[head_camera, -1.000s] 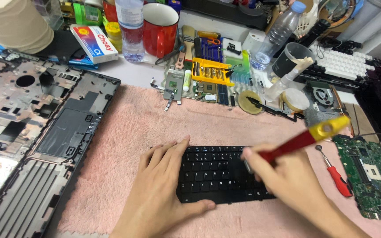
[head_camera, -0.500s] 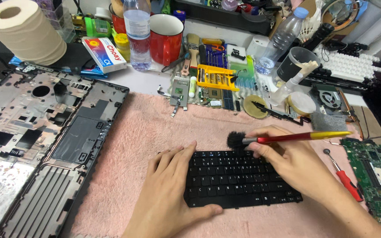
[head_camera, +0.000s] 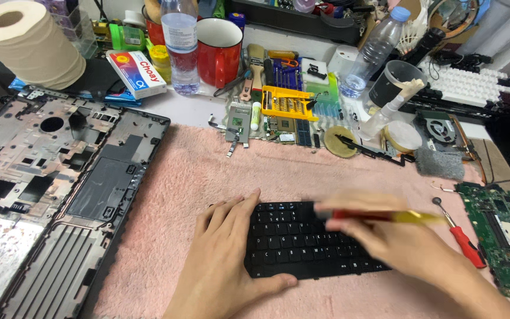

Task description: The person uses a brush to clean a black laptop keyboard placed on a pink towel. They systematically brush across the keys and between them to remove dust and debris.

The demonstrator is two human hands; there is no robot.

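Brush (head_camera: 385, 216) is sweeping back left across the keyboard (head_camera: 302, 242), now blurred low over the top rows. Right hand (head_camera: 394, 242) is gripping its handle; left hand (head_camera: 225, 260) is lying flat, open, pinning the keyboard's left edge on the pink mat (head_camera: 208, 171).

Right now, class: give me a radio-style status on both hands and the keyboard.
Left hand flat, pinning black keyboard at its left end. Right hand gripping red-and-yellow brush over the keys, blurred. Keyboard flat on pink mat; red screwdriver lies apart, right.
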